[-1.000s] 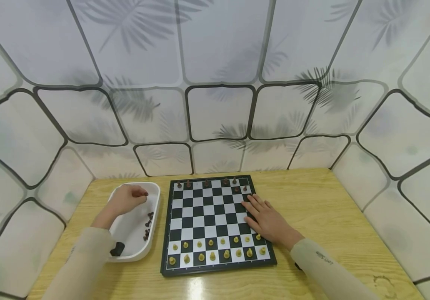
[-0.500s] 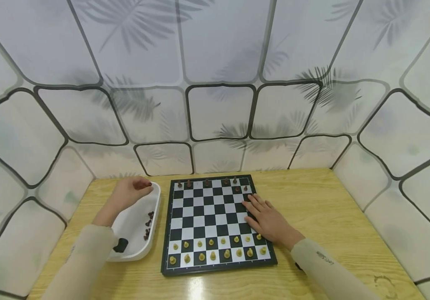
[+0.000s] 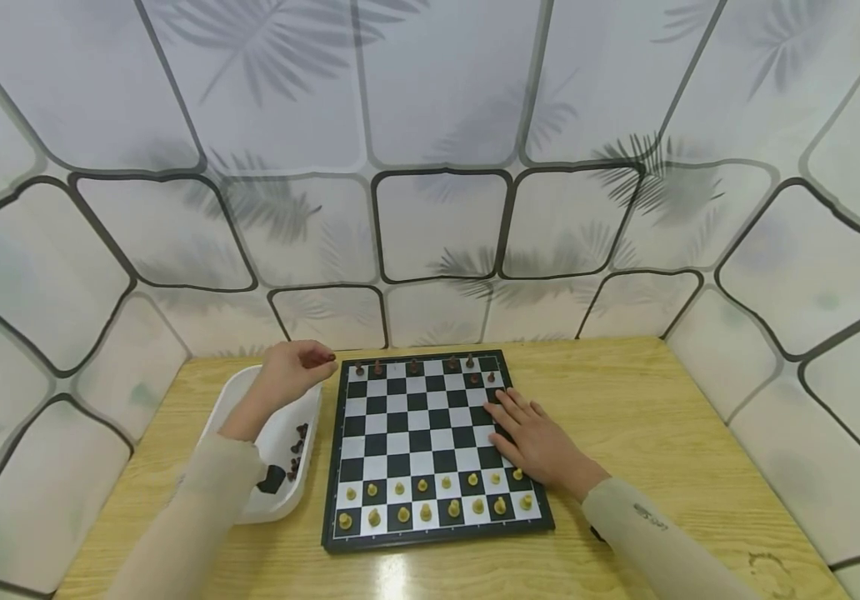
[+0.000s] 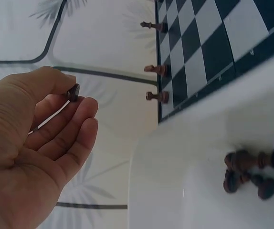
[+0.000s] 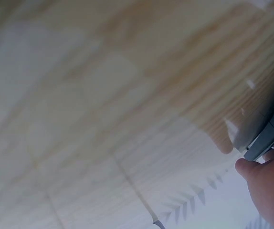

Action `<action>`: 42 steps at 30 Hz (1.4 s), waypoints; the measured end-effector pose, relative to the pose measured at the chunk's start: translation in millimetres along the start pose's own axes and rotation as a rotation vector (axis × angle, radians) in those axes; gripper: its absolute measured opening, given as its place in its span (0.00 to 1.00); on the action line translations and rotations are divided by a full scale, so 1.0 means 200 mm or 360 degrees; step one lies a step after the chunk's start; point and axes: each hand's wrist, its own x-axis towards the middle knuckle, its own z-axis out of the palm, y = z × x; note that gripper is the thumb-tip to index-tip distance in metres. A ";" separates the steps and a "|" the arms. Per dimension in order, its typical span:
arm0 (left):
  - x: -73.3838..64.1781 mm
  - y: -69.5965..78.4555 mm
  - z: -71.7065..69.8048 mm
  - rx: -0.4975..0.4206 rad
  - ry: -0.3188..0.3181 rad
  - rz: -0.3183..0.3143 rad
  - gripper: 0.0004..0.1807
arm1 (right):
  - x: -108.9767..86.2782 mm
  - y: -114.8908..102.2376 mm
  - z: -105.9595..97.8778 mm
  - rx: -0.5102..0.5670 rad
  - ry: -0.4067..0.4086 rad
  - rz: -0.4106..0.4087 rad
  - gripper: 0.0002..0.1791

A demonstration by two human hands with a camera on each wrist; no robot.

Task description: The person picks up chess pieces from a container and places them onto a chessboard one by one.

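My left hand (image 3: 293,373) pinches a small dark red-brown chess piece (image 4: 73,92) between thumb and forefinger, its other fingers loosely bent. It is over the far right rim of the white tray (image 3: 313,417), close to the chessboard's far left corner. The black-and-white chessboard (image 3: 407,421) lies flat on the table. On its right edge rests my right hand (image 3: 538,442), fingers straight and spread. The right wrist view catches only part of that right hand (image 5: 273,186) beside the board's dark edge (image 5: 266,138). Most of the held piece is hidden by the fingers.
Several dark pieces (image 3: 413,367) stand along the board's far side. Two rows of yellow pieces (image 3: 425,511) stand at the near side. More dark pieces (image 3: 297,450) lie inside the tray. A patterned cloth wall (image 3: 437,225) closes off the back and sides of the wooden table (image 3: 647,425).
My left hand has moved right, from over the tray's middle toward the board's far left corner, still pinching the chess piece. The right hand has stayed in place on the board's edge.
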 end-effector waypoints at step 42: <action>0.29 0.44 0.48 -0.0203 -0.0202 0.0202 0.11 | -0.01 0.00 -0.01 -0.0039 0.0021 -0.0006 0.34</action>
